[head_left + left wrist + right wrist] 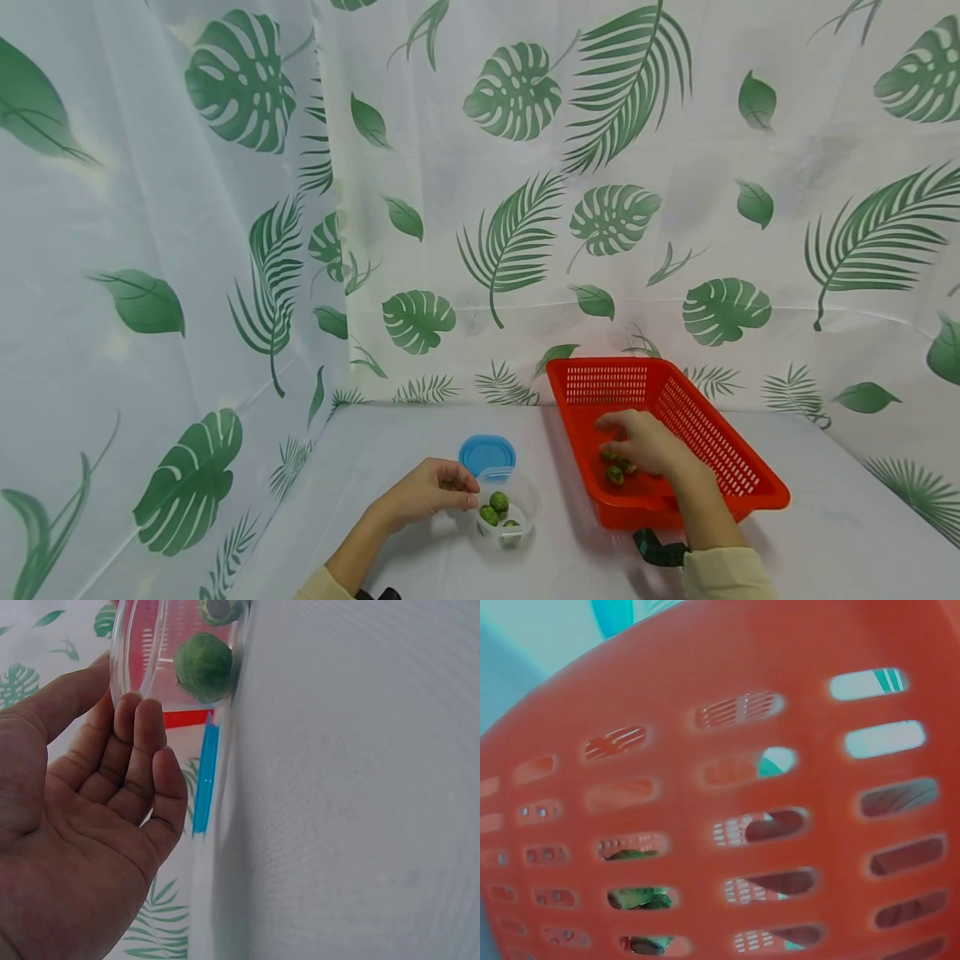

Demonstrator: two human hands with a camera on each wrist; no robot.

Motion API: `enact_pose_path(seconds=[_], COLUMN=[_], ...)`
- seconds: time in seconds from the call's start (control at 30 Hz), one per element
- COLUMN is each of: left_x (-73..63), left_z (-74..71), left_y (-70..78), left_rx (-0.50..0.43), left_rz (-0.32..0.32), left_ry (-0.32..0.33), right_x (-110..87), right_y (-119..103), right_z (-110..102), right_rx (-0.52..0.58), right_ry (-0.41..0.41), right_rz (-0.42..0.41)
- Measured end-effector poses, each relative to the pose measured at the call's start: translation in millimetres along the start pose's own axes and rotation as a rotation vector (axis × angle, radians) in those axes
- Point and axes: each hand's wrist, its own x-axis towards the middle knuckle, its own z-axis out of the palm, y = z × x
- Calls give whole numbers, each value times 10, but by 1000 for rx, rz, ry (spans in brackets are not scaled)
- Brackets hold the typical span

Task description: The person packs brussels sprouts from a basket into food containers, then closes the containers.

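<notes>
My left hand is at the left side of a small clear plastic container, thumb and fingertips pinching its rim. Inside it lie a few green Brussels sprouts; the left wrist view shows one Brussels sprout close behind the clear wall. My right hand reaches into a red slotted basket, fingers loosely bent and spread from the thumb, right over several Brussels sprouts on its floor. In the right wrist view the basket wall hides most of that hand.
A blue lid lies flat on the white tabletop, just behind the clear container. The basket stands to the right, its far end near the leaf-printed curtain at the back. More curtain hangs along the left.
</notes>
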Motion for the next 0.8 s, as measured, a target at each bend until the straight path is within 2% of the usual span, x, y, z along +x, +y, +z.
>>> enact_pose_path(seconds=[0.2, 0.5, 0.73, 0.8], left_x=[10, 15, 13, 13], left_z=[-5, -12, -7, -6], left_y=[-3, -19, -15, -13], left_rx=[6, 3, 3, 1], left_rz=[2, 0, 1, 0], left_ry=[1, -1, -2, -3], right_x=[-28, -57, -99, -112], right_y=[-16, -1, 11, 7], right_z=[4, 47, 64, 63], right_rx=[-32, -89, -63, -27], right_ry=[-56, -114, -145, -145], right_rz=[73, 106, 187, 219])
